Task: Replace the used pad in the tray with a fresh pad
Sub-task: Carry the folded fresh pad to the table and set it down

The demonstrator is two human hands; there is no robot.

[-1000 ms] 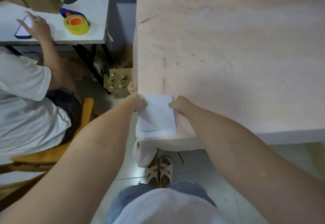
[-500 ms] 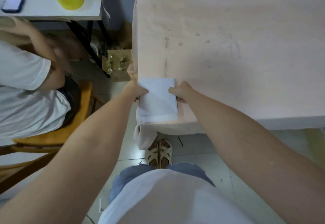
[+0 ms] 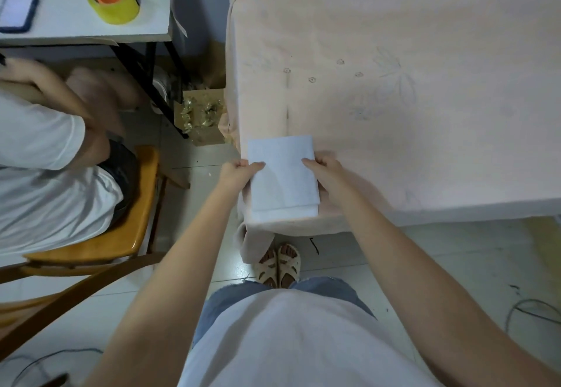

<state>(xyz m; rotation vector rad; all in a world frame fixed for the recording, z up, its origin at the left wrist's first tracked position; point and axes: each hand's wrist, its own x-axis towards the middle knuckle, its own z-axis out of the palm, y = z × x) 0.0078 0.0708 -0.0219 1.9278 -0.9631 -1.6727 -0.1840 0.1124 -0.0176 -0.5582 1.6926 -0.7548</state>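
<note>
I stand at the near corner of the pink-covered table [image 3: 394, 52], and every position below is given relative to that corner. My left hand [image 3: 238, 171] pinches the left edge of the folded white pad [image 3: 282, 174]; my right hand [image 3: 326, 168] grips the right edge, fingers curled round it. The pad lies flat on the corner, its near edge almost flush with the table's front edge. It appears to be several folded layers, though the fold count is hard to read from here. Expected handling: light, soft, limp when unsupported, not fragile; take it at both side edges, as now, so the layers stay stacked. No tray is in view. No print or label is legible on the pad. Beyond the corner to the left, a small white desk [image 3: 76, 27] carries a yellow tape roll [image 3: 113, 4] and a phone [image 3: 18, 7]; no writing is readable on either.
</note>
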